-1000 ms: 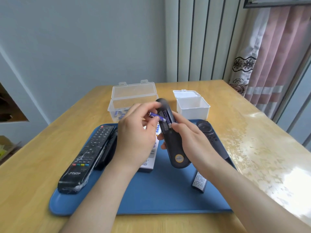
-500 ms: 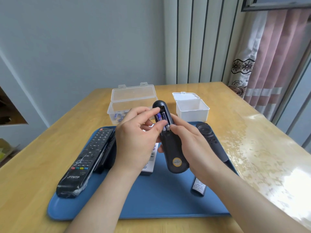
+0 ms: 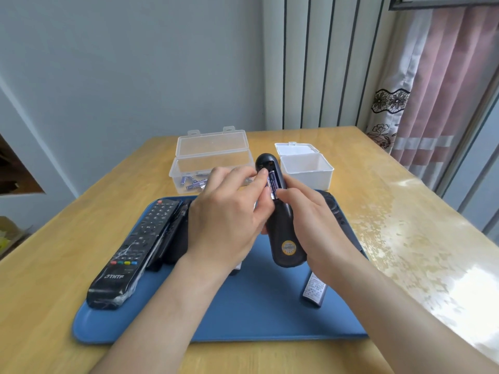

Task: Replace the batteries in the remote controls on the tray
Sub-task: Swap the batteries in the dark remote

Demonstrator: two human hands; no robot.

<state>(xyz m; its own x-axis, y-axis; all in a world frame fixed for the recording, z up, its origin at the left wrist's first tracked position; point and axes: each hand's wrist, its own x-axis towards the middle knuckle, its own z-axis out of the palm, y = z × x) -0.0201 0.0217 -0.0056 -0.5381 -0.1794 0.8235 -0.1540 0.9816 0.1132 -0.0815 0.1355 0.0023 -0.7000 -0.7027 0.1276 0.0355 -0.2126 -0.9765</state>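
Observation:
A dark oval remote is held back side up above the blue tray, its battery bay open. My right hand grips the remote from the right, thumb near the bay. My left hand has its fingertips pressing a purple battery that lies in the bay. A long black remote wrapped in plastic lies at the tray's left, with another dark remote beside it. A black remote and a loose battery cover lie at the right.
A clear plastic box with several purple batteries stands open behind the tray. To its right stands an open white box. The wooden table runs to a curtain at the right and a wall behind.
The purple battery, pinched in my left fingers above the bay a second ago, now lies in the compartment under my fingertips. The remote has stayed in my right hand.

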